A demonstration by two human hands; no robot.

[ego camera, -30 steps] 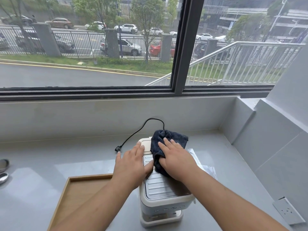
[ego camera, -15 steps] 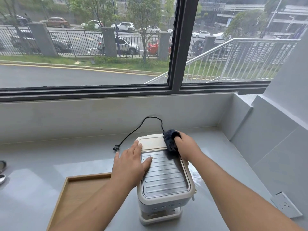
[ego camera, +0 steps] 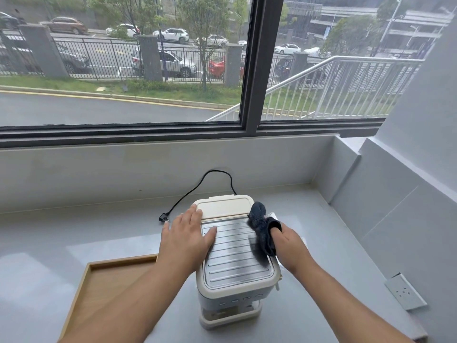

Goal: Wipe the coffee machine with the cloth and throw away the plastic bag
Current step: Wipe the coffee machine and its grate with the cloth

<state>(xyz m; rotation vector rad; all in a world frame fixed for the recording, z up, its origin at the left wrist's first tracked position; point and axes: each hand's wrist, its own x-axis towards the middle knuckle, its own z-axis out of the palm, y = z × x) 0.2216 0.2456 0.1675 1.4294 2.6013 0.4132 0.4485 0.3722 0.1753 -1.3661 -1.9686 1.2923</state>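
Note:
The cream coffee machine with a ribbed metal top stands on the grey counter in front of me. My left hand lies flat on the machine's top left edge, fingers spread, holding nothing. My right hand grips the dark blue cloth and presses it against the machine's upper right edge. Only a small clear sliver of the plastic bag shows behind the cloth, to the right of the machine; the rest is hidden.
A wooden tray lies left of the machine. The black power cord loops behind it, its plug lying on the counter. A wall socket sits low on the right wall. A window spans the back.
My right hand has carried the cloth from the top's middle to the back corner, then down along the right edge. The left hand has stayed on the machine.

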